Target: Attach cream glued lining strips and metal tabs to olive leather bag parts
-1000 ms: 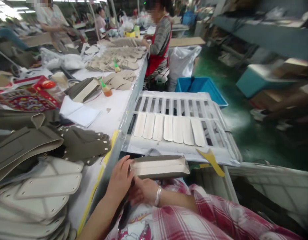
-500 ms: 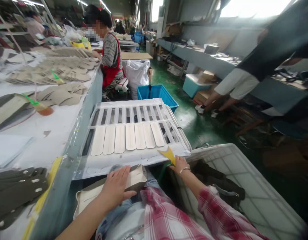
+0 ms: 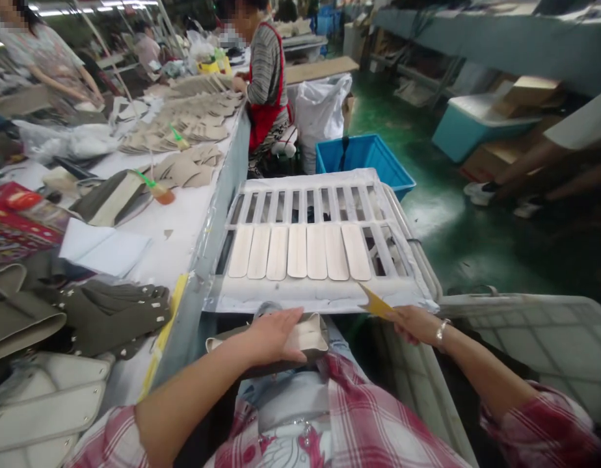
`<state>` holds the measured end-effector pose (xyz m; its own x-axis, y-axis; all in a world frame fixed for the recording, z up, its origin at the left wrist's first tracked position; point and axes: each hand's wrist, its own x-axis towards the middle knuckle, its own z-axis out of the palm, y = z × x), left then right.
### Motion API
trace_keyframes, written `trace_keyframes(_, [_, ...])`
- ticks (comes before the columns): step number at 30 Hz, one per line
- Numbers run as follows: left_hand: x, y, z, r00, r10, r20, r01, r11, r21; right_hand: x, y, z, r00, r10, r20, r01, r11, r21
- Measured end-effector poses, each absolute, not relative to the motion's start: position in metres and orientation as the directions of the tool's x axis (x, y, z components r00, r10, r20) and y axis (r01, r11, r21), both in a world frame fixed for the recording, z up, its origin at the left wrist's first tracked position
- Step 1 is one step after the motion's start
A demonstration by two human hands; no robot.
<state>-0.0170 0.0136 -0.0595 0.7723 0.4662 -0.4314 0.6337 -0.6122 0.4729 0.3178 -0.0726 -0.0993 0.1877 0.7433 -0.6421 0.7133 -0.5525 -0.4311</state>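
Note:
My left hand (image 3: 276, 335) lies flat, fingers stretched and thumb apart, on an olive-grey folded piece with a cream panel (image 3: 310, 335) across my lap. Its underside is hidden. In my right hand (image 3: 414, 324), closed fingers grip a flat yellow tool (image 3: 376, 303) with a notched, fishtail-like end. The tool's tip is over the near edge of a white slatted rack (image 3: 324, 292); I cannot tell whether they touch. Several cream oblong strips with rounded ends (image 3: 297, 252) lie side by side on that rack.
A work table (image 3: 183, 227) at left carries dark olive pieces (image 3: 115, 315), beige stacks (image 3: 183, 120) and a green-tipped glue bottle (image 3: 159, 192). A pale crate (image 3: 539, 325) stands at right. Beyond the rack are a blue bin (image 3: 363, 159) and a person in a red apron (image 3: 268, 84).
The view has swung left, so the scene sits further right. My right hand has turned sideways with the yellow tool still gripped. My left hand stays on the folded piece.

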Motion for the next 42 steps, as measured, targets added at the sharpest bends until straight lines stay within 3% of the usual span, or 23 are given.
trace_keyframes(4, [0.0,0.047,-0.056,0.813,0.219,-0.54,0.562,-0.538,0.628,0.3,-0.081,-0.072,-0.187,0.604,-0.774,0.428,-0.659,-0.618])
trace_keyframes(7, [0.013,0.07,-0.062,0.833,0.016,-0.553,0.495,-0.468,0.732,0.28,-0.067,-0.061,-0.309,0.512,-0.802,0.332,-0.732,-0.595])
trace_keyframes(11, [0.023,0.087,-0.085,0.878,-0.148,-0.455,0.403,-0.282,0.87,0.261,-0.037,-0.061,-0.317,0.495,-0.809,0.432,-0.684,-0.588])
trace_keyframes(15, [0.028,0.089,-0.11,0.937,-0.159,-0.311,0.31,-0.033,0.95,0.246,-0.013,-0.066,-0.346,0.714,-0.609,0.637,-0.298,-0.711])
trace_keyframes(18, [0.029,0.088,-0.119,0.967,-0.141,-0.211,0.223,0.076,0.972,0.231,-0.003,-0.07,-0.24,0.805,-0.542,0.798,-0.154,-0.583])
trace_keyframes(21, [0.026,0.089,-0.123,0.975,-0.146,-0.166,0.179,0.082,0.98,0.214,0.003,-0.076,-0.154,0.873,-0.464,0.914,-0.053,-0.402])
trace_keyframes(23, [0.022,0.089,-0.128,0.976,-0.111,-0.185,0.194,0.068,0.979,0.205,0.007,-0.08,-0.157,0.898,-0.411,0.944,0.015,-0.328])
trace_keyframes(26, [0.018,0.088,-0.136,0.974,-0.044,-0.224,0.227,0.091,0.97,0.195,0.013,-0.085,-0.19,0.91,-0.369,0.946,0.07,-0.317])
trace_keyframes(31, [0.017,0.082,-0.141,0.982,-0.08,-0.171,0.188,0.335,0.923,0.187,0.023,-0.084,-0.21,0.911,-0.354,0.957,0.118,-0.266])
trace_keyframes(36, [0.013,0.079,-0.14,0.934,-0.195,-0.299,0.356,0.579,0.734,0.185,0.021,-0.086,-0.224,0.914,-0.338,0.953,0.133,-0.273])
trace_keyframes(42, [0.006,0.076,-0.148,0.834,-0.278,-0.476,0.527,0.655,0.542,0.186,0.013,-0.089,-0.217,0.917,-0.336,0.937,0.099,-0.335])
